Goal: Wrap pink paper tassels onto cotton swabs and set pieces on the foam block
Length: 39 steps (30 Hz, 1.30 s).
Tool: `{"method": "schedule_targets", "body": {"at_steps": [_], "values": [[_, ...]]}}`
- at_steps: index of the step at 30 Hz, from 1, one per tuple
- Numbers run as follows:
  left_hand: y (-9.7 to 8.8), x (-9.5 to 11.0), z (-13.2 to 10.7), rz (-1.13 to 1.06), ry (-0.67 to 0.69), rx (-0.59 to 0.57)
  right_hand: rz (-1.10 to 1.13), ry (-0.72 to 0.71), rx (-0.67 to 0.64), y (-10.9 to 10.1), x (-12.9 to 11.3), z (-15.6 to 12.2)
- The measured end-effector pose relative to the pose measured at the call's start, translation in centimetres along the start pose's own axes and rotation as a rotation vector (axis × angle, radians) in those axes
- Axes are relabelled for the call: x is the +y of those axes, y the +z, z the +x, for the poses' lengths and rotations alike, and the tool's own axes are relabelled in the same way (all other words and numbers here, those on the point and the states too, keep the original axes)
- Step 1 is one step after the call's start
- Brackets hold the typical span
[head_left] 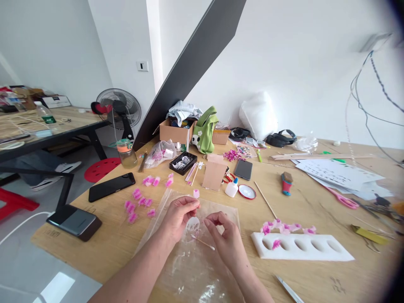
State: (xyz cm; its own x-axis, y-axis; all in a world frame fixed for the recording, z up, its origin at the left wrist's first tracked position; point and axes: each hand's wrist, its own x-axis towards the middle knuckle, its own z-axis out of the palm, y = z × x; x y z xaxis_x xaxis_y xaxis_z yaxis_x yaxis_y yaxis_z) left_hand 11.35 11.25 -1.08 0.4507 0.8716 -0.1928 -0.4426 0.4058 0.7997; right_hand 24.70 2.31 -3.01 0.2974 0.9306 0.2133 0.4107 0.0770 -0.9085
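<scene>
My left hand (180, 215) is closed in a pinch above a clear plastic sheet (186, 273). A small pink-and-white petal (196, 193) shows just above its fingertips and seems held there. To its right, my right hand (224, 234) has thumb and forefinger pressed together; anything between them is too small to make out. The two hands are slightly apart. Below and between them, a cotton swab (203, 242) lies on the sheet, close to a round whitish patch (192, 224).
Pink petal clusters (139, 202) lie on the left. Right are a white foam holder (309, 247) with several hollows, a flower stick (267, 202) and a scissor blade (288, 289). Behind stand a glue bottle (232, 188), cardboard piece (213, 172) and black tray (183, 163). Phones (112, 187) lie about.
</scene>
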Motion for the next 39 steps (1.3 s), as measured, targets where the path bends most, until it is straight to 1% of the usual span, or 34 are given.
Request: {"method": "schedule_targets", "body": {"at_steps": [5, 9, 12, 16, 26, 34, 39], "values": [[0.2, 0.0, -0.2, -0.034, -0.017, -0.016, 0.133, 0.044, 0.0, 0.4, -1.5, 1.0], [0.5, 0.0, -0.3, -0.071, -0.009, 0.018, 0.205, 0.067, -0.007, 0.8, -2.6, 1.8], [0.6, -0.1, -0.3, -0.084, 0.008, 0.027, 0.217, 0.066, 0.015, 1.3, -2.9, 2.1], [0.5, -0.3, -0.4, -0.088, 0.012, 0.015, 0.238, 0.063, 0.043, 2.0, -2.7, 2.1], [1.1, -0.3, -0.7, -0.061, 0.051, 0.055, 0.234, 0.058, 0.108, 2.8, -1.8, 1.6], [1.4, -0.5, -1.0, -0.021, 0.075, 0.084, 0.25, 0.081, 0.097, 2.7, -1.6, 1.4], [1.5, -0.9, -1.0, 0.0, 0.084, 0.094, 0.25, 0.058, 0.097, 2.8, -1.4, 1.2]]}}
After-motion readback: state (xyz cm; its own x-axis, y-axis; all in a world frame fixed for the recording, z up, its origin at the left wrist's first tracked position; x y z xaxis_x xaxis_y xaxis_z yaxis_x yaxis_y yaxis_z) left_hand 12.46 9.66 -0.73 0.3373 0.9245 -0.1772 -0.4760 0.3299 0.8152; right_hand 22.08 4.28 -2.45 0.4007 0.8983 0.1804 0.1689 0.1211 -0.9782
